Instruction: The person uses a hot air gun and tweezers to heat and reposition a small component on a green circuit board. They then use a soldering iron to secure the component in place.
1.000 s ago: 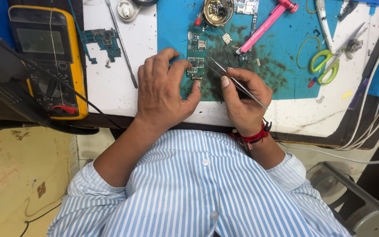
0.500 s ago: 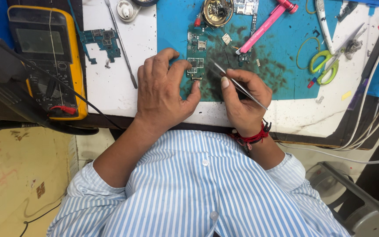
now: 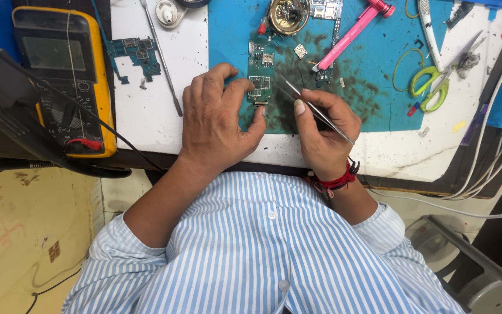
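Note:
A small green circuit board (image 3: 260, 74) lies on the stained blue work mat (image 3: 373, 87). My left hand (image 3: 216, 119) rests on the mat with its fingers and thumb pinching the board's lower end. My right hand (image 3: 323, 136) grips thin metal tweezers (image 3: 314, 110), whose tips point up-left toward the board's right edge. A red thread band circles my right wrist.
A yellow multimeter (image 3: 65, 75) with leads sits at left, a second blue-green board (image 3: 137, 52) and a metal pick (image 3: 161, 55) beside it. A pink-handled tool (image 3: 352, 32), green scissors (image 3: 434, 87), a round metal part (image 3: 287, 14) and white cables (image 3: 495, 163) lie at right.

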